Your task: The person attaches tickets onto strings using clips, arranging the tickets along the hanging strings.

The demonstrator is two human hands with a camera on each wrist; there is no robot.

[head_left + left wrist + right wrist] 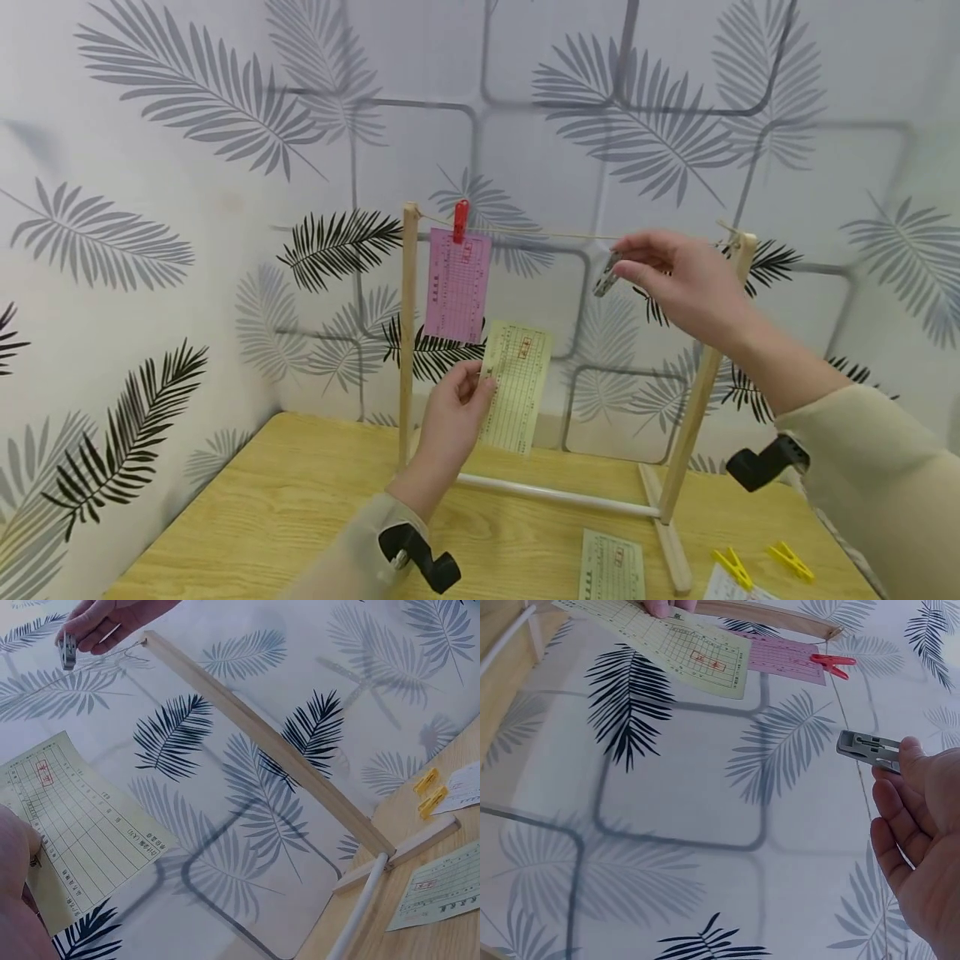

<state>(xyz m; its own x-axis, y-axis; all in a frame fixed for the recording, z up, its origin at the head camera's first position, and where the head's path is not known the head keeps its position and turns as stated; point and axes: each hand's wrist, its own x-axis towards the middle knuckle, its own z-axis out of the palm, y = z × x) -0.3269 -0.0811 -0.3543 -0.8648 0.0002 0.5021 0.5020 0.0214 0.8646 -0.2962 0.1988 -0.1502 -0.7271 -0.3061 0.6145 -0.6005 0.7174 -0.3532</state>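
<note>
Head view: left hand (453, 408) has the yellow-green slip (517, 396) pinched at its left edge, thumb in front, other fingers behind it. Slip's long axis near upright, top leaning a bit right. Its top edge sits below the string (555, 235), clear gap between, not touching. Also lower than and just right of the pink slip (457, 292), which hangs from the string under a red clip (461, 221).

Right hand (690, 287) is up by the string, thumb and forefinger pinching one end of a gray clip (607, 277); right wrist view shows its other fingers loosely bent below. Clip's long axis slants, free end down-left in head view, so toward the slip's side. Can't tell if clip or fingers touch the string.

Key relation: slip lies down and left of the right fingers, gap between slip and clip. Left hand is the one on the slip; right hand is nearer the string.

Other bits: another green slip (611, 567) flat on the surface (300, 500), two yellow clips (731, 568) lower right.
</note>
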